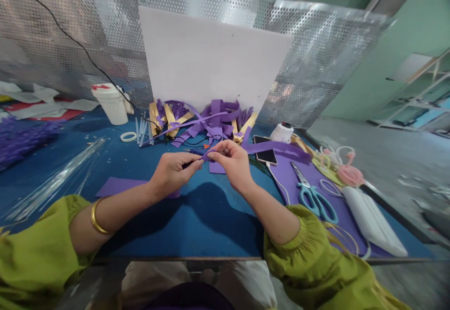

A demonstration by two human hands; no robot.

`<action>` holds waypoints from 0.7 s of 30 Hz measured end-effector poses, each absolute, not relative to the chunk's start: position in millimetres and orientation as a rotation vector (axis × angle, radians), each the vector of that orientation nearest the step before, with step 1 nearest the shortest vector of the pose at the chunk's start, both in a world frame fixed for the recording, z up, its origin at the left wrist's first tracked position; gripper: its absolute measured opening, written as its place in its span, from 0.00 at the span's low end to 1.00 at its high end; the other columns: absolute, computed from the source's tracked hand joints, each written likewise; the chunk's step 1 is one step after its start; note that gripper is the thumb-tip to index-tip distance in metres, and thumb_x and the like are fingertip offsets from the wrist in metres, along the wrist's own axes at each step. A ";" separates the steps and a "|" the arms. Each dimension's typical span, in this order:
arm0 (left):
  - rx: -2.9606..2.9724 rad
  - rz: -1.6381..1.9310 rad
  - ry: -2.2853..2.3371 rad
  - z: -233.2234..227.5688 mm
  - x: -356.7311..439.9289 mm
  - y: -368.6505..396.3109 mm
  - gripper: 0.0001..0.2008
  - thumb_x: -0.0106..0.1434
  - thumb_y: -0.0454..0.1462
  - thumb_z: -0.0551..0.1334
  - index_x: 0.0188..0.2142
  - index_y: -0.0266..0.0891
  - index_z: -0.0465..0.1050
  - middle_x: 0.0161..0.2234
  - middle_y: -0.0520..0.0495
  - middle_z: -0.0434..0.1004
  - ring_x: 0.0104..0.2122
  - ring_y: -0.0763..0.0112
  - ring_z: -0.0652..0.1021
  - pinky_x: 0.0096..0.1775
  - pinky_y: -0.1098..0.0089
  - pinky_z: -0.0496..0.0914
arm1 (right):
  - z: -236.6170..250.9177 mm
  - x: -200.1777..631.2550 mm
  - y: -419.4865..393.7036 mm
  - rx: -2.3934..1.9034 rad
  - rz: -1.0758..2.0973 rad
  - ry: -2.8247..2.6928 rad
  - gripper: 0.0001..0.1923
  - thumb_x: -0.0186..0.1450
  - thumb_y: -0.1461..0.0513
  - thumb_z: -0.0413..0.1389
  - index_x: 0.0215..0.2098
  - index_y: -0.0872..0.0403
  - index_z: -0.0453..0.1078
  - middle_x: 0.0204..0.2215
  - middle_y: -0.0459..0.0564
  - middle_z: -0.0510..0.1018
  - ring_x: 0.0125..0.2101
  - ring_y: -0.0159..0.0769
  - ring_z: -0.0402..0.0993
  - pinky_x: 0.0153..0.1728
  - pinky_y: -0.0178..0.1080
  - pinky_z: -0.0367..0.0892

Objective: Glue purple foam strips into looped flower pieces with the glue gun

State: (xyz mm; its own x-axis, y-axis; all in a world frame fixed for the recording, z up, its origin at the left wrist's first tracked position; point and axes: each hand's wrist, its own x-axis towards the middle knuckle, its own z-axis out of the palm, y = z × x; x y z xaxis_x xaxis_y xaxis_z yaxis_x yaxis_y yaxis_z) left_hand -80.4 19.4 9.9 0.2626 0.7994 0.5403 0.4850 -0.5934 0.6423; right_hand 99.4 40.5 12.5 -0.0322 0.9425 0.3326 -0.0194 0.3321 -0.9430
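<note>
Between my two hands, over the middle of the blue table, is a small purple strip (pixel 207 154) that looks like felt or paper. My left hand (pixel 176 171) pinches its near left end between thumb and fingers. The other end is pinched by my right hand (pixel 232 162), thumb and fingertips together. Just beyond the hands lie a blue-handled tool (pixel 197 151), partly hidden, and a heap of purple strips (pixel 220 113). A flat purple piece (pixel 121 186) rests under my left forearm.
Blue-handled scissors (pixel 312 197), a phone (pixel 265 149) with a cable and a white power bank (pixel 374 221) lie at right. Clear thin strips (pixel 59 178) and a white cup (pixel 111 103) are at left. A white board (pixel 214 56) stands behind gold-wrapped purple flower bundles (pixel 172 120).
</note>
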 end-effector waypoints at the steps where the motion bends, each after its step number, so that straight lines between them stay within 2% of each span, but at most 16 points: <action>1: 2.193 1.263 1.174 10.1 -80.5 19.3 0.13 0.64 0.41 0.60 0.32 0.38 0.82 0.27 0.49 0.82 0.25 0.71 0.77 0.30 0.74 0.67 | 12.7 100.1 40.9 -0.922 1.000 -1.365 0.11 0.52 0.60 0.68 0.28 0.53 0.71 0.24 0.42 0.77 0.25 0.29 0.69 0.31 0.35 0.67; 7: 2.236 1.273 1.207 9.7 -82.4 19.1 0.13 0.64 0.43 0.60 0.37 0.41 0.83 0.33 0.47 0.85 0.30 0.67 0.80 0.36 0.72 0.71 | 12.2 103.2 43.6 -0.904 1.101 -1.332 0.12 0.52 0.59 0.67 0.31 0.53 0.72 0.24 0.43 0.78 0.28 0.31 0.73 0.34 0.37 0.69; 13: 2.330 1.301 1.168 7.5 -83.2 20.5 0.12 0.65 0.41 0.60 0.39 0.40 0.83 0.34 0.47 0.85 0.30 0.69 0.80 0.37 0.74 0.71 | 12.7 104.8 44.7 -0.837 1.184 -1.437 0.14 0.53 0.59 0.66 0.38 0.51 0.77 0.31 0.44 0.80 0.33 0.32 0.74 0.39 0.38 0.69; 17: 2.333 1.306 1.160 7.2 -82.9 20.7 0.12 0.65 0.41 0.60 0.38 0.40 0.83 0.33 0.47 0.85 0.29 0.70 0.80 0.36 0.74 0.70 | 13.2 104.6 43.5 -0.838 1.177 -1.426 0.07 0.53 0.60 0.66 0.30 0.52 0.77 0.27 0.43 0.79 0.30 0.31 0.70 0.34 0.36 0.66; 21: 2.261 1.276 1.179 7.8 -82.6 21.4 0.12 0.65 0.41 0.60 0.36 0.40 0.82 0.31 0.49 0.84 0.29 0.70 0.79 0.35 0.74 0.70 | 13.1 103.2 42.8 -0.881 1.163 -1.359 0.07 0.51 0.60 0.67 0.26 0.53 0.76 0.23 0.42 0.76 0.26 0.29 0.67 0.31 0.35 0.64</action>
